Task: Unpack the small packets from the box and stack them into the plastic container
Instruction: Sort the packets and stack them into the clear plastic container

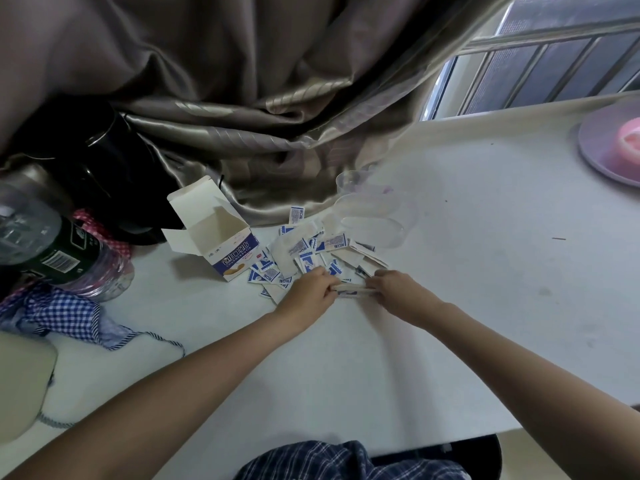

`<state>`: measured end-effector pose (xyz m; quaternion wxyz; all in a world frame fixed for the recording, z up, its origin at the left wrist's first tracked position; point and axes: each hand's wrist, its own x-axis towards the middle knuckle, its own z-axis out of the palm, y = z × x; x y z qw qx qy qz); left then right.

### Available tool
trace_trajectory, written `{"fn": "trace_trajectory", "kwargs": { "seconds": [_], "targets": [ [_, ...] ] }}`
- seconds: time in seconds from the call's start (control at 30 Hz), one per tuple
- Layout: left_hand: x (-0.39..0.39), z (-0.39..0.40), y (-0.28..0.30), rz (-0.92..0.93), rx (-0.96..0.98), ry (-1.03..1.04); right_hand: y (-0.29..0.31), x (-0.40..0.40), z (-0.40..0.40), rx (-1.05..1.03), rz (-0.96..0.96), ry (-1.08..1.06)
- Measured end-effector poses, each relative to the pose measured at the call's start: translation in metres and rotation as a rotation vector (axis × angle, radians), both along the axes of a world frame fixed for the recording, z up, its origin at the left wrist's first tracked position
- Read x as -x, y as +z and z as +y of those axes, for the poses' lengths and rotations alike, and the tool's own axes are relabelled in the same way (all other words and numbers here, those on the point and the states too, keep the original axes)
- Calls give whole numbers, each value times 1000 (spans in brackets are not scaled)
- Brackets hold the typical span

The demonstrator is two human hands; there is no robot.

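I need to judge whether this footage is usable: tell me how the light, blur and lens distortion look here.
Head view: daylight enters from the window at upper right; the curtain and left side sit dim. Wide-angle bending curves the table edge. The clear plastic container looks smeared and ghostly; print on the scattered packets is soft; both hands grip a stack of packets.

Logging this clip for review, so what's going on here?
A person is squaring up a small stack of packets, left hand and right hand each pinching one end. Behind it, loose packets lie scattered on the white table beside the opened box. The clear plastic container lies on its side just beyond the pile, apparently holding no packets yet.
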<state>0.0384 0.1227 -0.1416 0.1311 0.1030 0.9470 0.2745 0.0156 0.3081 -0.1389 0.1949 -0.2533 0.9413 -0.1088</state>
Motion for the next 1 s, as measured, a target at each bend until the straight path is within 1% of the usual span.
{"fn": "trace_trajectory", "kwargs": {
  "seconds": [0.1,0.2,0.27,0.33,0.4,0.5,0.57,0.7,0.77,0.83,0.9,1.0],
  "targets": [
    [18,1,16,89,-152,109,16,11,9,195,120,-88],
    [36,7,41,172,-292,183,33,27,12,305,263,-131],
    [49,9,54,219,-342,197,46,38,12,331,368,-102],
    [61,12,64,250,-348,193,57,49,13,323,489,-76],
    [72,15,68,254,-318,202,64,61,12,267,530,-122],
    [91,22,68,223,-164,211,66,84,11,133,373,-158],
    [100,28,66,165,-42,160,62,94,10,68,271,-156],
    [125,47,68,14,327,-33,60,119,11,-51,32,-160],
    [134,60,70,-72,497,-154,57,130,8,-143,-86,-125],
    [141,70,69,-163,633,-266,50,138,3,-230,-160,-81],
    [146,75,68,-252,698,-344,37,146,-1,-286,-193,-45],
    [155,74,63,-404,651,-389,23,153,-4,-328,-216,-39]
  ]
}}
